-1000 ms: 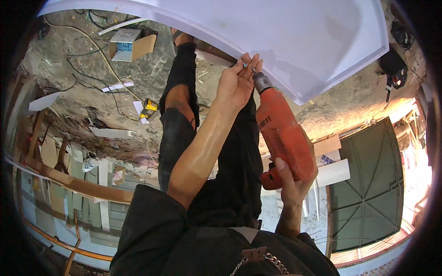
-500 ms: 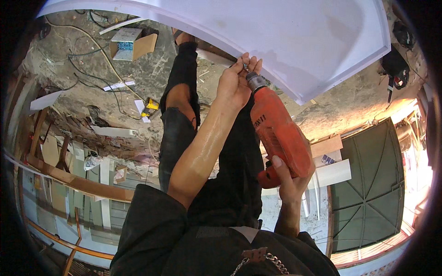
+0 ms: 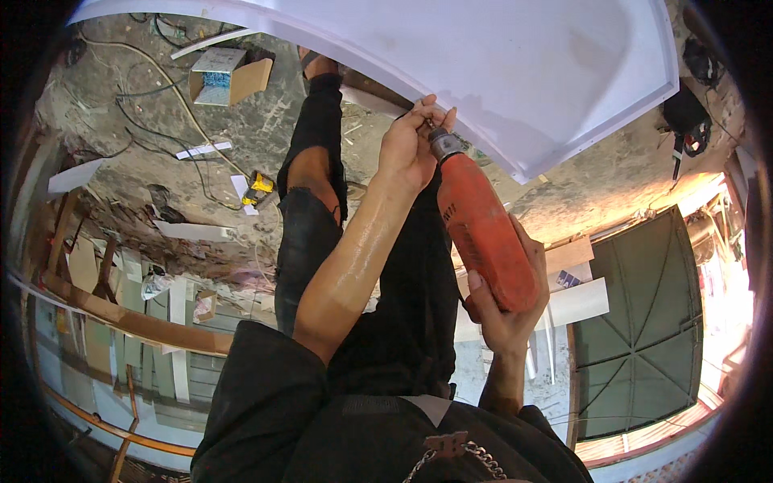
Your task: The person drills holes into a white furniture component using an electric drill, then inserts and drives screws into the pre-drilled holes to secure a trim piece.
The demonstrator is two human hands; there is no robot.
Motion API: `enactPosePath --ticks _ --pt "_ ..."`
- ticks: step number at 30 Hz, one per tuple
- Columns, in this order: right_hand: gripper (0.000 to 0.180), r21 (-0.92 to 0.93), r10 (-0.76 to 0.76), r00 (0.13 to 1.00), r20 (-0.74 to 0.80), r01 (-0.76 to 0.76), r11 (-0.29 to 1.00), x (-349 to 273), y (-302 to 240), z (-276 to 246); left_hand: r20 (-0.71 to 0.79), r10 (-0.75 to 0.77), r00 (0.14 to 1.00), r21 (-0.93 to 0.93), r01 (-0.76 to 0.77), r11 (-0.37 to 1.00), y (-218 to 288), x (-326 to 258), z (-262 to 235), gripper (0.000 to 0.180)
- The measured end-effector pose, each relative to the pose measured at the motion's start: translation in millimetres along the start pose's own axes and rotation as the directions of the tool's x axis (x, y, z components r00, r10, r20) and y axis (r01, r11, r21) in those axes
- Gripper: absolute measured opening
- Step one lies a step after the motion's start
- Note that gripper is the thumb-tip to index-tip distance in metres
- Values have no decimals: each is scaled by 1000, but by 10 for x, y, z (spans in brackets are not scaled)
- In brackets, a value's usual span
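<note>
My right hand [image 3: 507, 318] is wrapped round the rear of a red power drill [image 3: 485, 229], which points up and away toward the left. At its front end, the grey metal chuck [image 3: 445, 143] sits right against the fingers of my left hand [image 3: 409, 151]. The left thumb and fingertips pinch together just ahead of the chuck, around something small that I cannot make out. Just beyond the fingertips runs the raised edge of a large white panel [image 3: 515, 64]. The drill's grip and trigger are mostly hidden.
An open carton [image 3: 248, 80] with small blue pieces lies on the floor at far left. Cables [image 3: 153, 64] run across the ground there. A yellow-and-black power tool [image 3: 258, 188] lies beside my leg. To the right are a black bag-like object [image 3: 687, 121] and a dark green metal panel [image 3: 640, 330].
The drill has rolled in my right hand, so its lower grip has turned out of sight. My left hand stays at the chuck, its fingers curled slightly more.
</note>
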State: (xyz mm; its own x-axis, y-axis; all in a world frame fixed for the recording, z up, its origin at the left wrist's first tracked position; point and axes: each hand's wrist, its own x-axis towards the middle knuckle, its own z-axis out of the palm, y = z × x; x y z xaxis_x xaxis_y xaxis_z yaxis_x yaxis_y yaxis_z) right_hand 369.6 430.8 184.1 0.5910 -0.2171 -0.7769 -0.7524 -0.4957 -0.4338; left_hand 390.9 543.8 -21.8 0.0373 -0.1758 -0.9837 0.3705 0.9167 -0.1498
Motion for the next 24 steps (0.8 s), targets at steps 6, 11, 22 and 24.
enactPosePath --ticks 6,11,22,24 --pt "67 35 -2 1000 -2 3 999 -25 22 77 38 21 999 71 -24 997 -4 10 -91 28" --pt "67 -47 -37 999 14 37 998 -34 10 80 83 -42 996 -54 47 997 -24 25 -166 38" --pt "69 -61 41 999 20 -39 997 22 -200 45 98 -102 990 52 97 994 56 8 -111 34" --pt "69 -46 48 999 21 -47 998 11 -221 64 105 -98 990 29 95 995 53 19 -127 35"
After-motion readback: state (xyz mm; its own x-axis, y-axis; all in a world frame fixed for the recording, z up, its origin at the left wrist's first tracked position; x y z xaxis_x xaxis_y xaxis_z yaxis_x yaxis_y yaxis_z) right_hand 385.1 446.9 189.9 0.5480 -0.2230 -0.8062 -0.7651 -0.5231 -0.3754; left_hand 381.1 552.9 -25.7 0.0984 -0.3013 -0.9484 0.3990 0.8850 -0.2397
